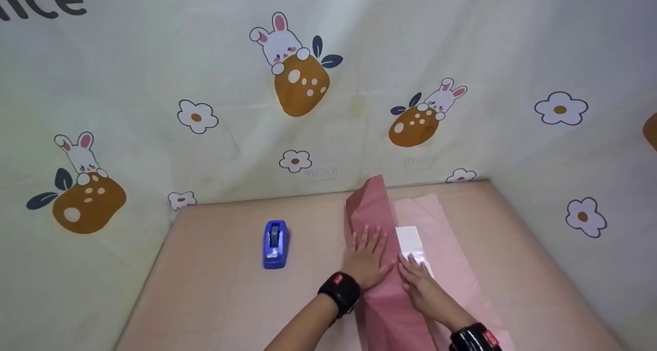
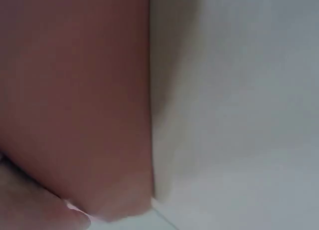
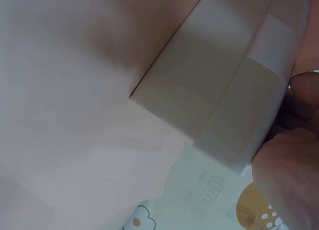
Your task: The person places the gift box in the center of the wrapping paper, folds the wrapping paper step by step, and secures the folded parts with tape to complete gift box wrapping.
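Observation:
A sheet of pink wrapping paper has its darker side [image 1: 377,207] folded up over the left of a white box [image 1: 408,239]. My left hand [image 1: 365,264] lies flat on that darker flap, fingers spread. Close beside it, the fingers of my right hand [image 1: 423,289] are extended and touch the flap's edge where it meets the box. The right wrist view shows the long white box [image 3: 199,65] with a strip of clear tape [image 3: 274,45] across its edge, and my fingers [image 3: 289,175] against its side. Much of the box is hidden under paper and hands.
A blue tape dispenser [image 1: 275,246] stands on the beige table [image 1: 220,289], left of the paper. The lighter side of the paper [image 1: 451,258] spreads out right of the box. Patterned curtain-like sheeting [image 1: 231,84] borders the table at the back and sides.

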Action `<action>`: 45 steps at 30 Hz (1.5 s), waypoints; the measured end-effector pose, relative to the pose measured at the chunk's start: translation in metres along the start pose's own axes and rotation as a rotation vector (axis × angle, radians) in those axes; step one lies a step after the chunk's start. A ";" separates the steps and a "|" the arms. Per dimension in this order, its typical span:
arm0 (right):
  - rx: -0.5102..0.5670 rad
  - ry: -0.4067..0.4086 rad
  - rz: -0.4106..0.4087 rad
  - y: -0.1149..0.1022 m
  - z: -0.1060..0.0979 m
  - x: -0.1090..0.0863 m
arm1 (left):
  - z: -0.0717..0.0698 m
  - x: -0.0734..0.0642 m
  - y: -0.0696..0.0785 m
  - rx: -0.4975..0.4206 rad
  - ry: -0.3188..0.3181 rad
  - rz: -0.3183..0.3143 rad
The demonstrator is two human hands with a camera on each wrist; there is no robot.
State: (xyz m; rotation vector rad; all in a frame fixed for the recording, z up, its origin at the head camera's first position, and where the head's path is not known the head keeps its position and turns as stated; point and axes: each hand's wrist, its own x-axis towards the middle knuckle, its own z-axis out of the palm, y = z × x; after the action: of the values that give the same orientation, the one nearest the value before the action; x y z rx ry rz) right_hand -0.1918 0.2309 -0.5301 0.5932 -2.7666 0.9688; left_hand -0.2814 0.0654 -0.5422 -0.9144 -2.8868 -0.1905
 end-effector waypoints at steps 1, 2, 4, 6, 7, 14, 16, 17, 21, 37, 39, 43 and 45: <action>-0.006 0.004 -0.003 0.001 0.000 0.000 | -0.001 -0.005 0.005 0.004 -0.015 0.040; -0.012 0.009 -0.004 0.001 -0.001 0.000 | -0.003 -0.010 0.009 0.005 -0.024 0.077; -0.022 0.016 -0.003 0.002 -0.002 0.000 | -0.005 -0.018 0.014 -0.002 -0.043 0.133; -0.029 0.017 0.002 0.003 -0.003 0.000 | -0.007 -0.021 0.017 -0.008 -0.054 0.165; -0.029 0.014 0.005 0.003 -0.004 0.000 | -0.008 -0.022 0.018 -0.008 -0.056 0.173; -0.016 -0.006 0.010 0.004 -0.011 0.002 | -0.015 -0.018 0.016 0.029 -0.070 0.182; 0.003 -0.004 0.000 0.005 -0.015 0.002 | -0.016 -0.017 0.016 0.049 -0.069 0.185; 0.014 -0.001 -0.006 0.006 -0.017 0.001 | -0.016 -0.017 0.016 0.056 -0.067 0.186; 0.042 0.032 0.021 0.012 -0.028 -0.001 | -0.012 -0.018 0.013 0.047 -0.058 0.179; 0.338 -0.051 0.849 0.100 -0.095 -0.042 | -0.009 -0.024 0.011 -0.005 -0.088 0.173; 0.360 -0.066 0.865 0.106 -0.094 -0.044 | -0.008 -0.024 0.011 -0.007 -0.091 0.171; 0.346 -0.096 0.825 0.109 -0.090 -0.042 | -0.008 -0.024 0.010 -0.004 -0.096 0.161; 0.330 -0.102 0.793 0.107 -0.089 -0.040 | -0.009 -0.025 0.010 -0.005 -0.105 0.158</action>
State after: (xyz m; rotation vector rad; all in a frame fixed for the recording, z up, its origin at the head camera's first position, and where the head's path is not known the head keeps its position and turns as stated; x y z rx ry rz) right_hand -0.1984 0.3761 -0.5319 -0.5054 -2.9760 1.5816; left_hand -0.2548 0.0583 -0.5358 -1.1815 -2.8909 -0.1395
